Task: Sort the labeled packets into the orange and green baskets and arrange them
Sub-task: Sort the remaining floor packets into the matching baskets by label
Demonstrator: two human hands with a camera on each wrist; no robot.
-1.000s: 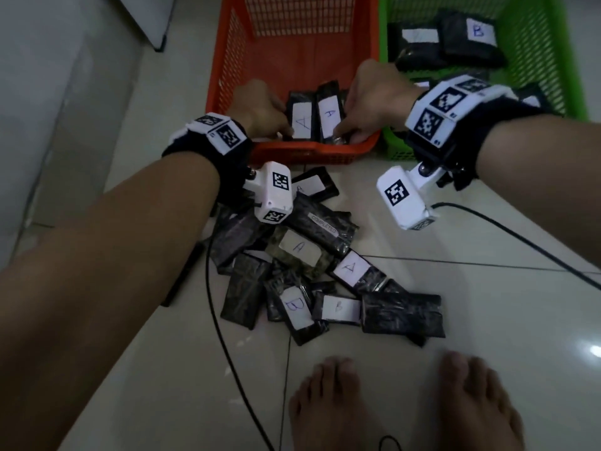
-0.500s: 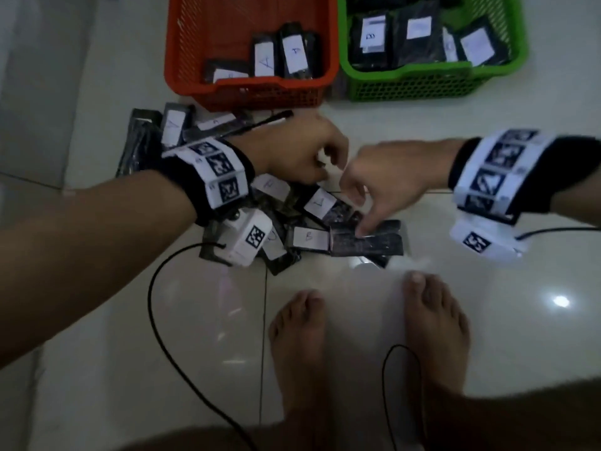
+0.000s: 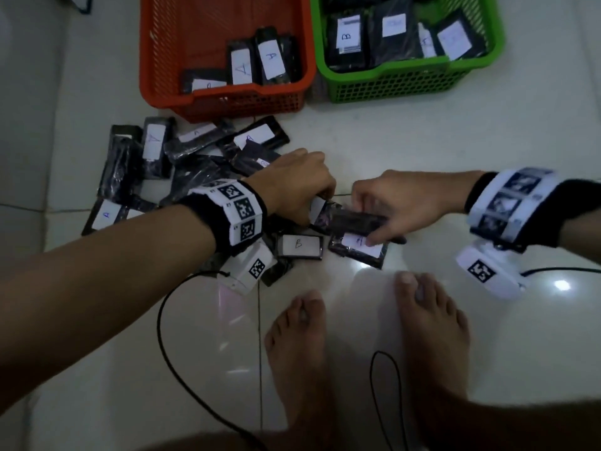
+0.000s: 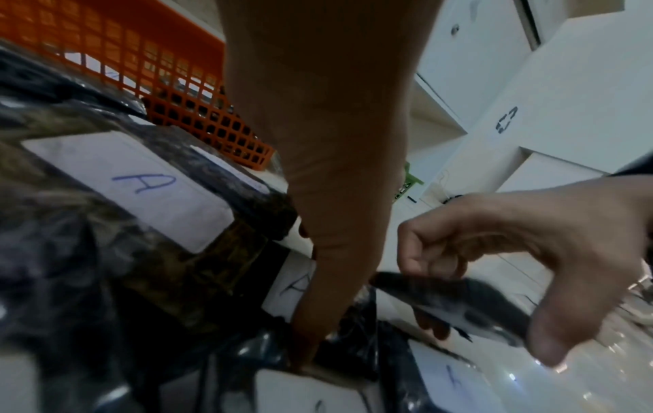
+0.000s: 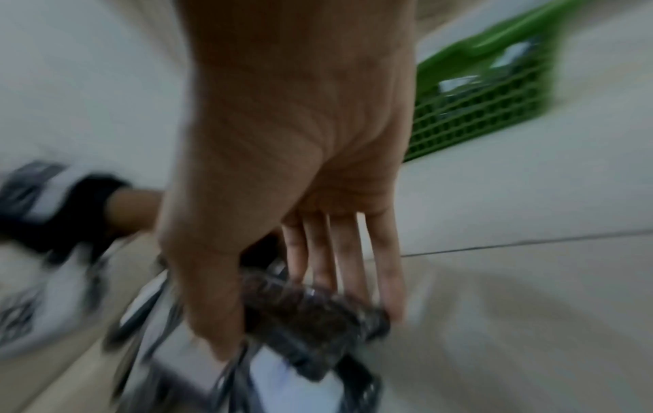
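Note:
Dark packets with white labels lie piled on the floor [image 3: 406, 148]. My left hand [image 3: 309, 196] curls over a packet with an A label [image 3: 317, 208] at the pile's right edge; the left wrist view shows its thumb [image 4: 318, 265] pressed down beside that A label [image 4: 290, 287]. My right hand [image 3: 374, 216] pinches a dark packet [image 3: 354, 219] between thumb and fingers, lifted slightly off the pile; the same dark packet [image 5: 310, 307] shows in the blurred right wrist view. The orange basket [image 3: 227, 99] holds A packets and the green basket [image 3: 390, 83] holds B packets.
A packet marked B [image 3: 299, 245] and another labelled packet [image 3: 361, 255] lie just below my hands. My bare feet [image 3: 299, 336] stand close behind the pile. Black cables [image 3: 169, 336] trail over the floor. White cabinets [image 4: 565, 83] stand beyond the baskets.
Both hands left the orange basket and came back down to the floor pile. My right hand has taken hold of a dark packet and raised it; my left hand has closed on an A packet.

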